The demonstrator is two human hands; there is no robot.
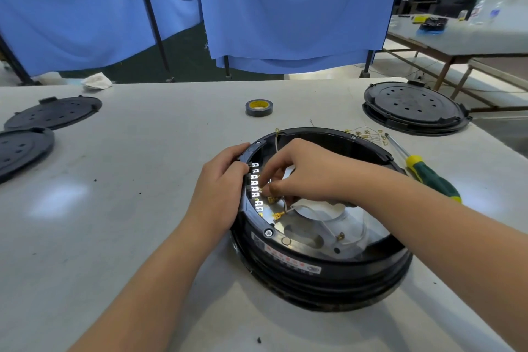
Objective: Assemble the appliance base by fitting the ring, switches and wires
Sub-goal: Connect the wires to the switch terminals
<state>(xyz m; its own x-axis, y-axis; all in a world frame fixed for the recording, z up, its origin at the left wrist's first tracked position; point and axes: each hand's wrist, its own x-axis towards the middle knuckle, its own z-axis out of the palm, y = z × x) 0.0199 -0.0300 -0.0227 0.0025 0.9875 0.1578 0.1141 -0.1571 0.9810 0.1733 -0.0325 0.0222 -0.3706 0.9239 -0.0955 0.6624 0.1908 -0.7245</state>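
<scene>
Now your left hand (221,180) wraps the rim of the appliance base (320,237) on the table (143,180), bracing it, while your right hand (303,173) pinches a brass wire terminal (264,190) against the white switch row (255,184) inside, apparently to seat it.

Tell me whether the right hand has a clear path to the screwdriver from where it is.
Probably yes. The screwdriver lies on the table just right of the appliance base, nothing on it. But the right hand is inside the base pinching a wire terminal, so it must let go first.
</scene>
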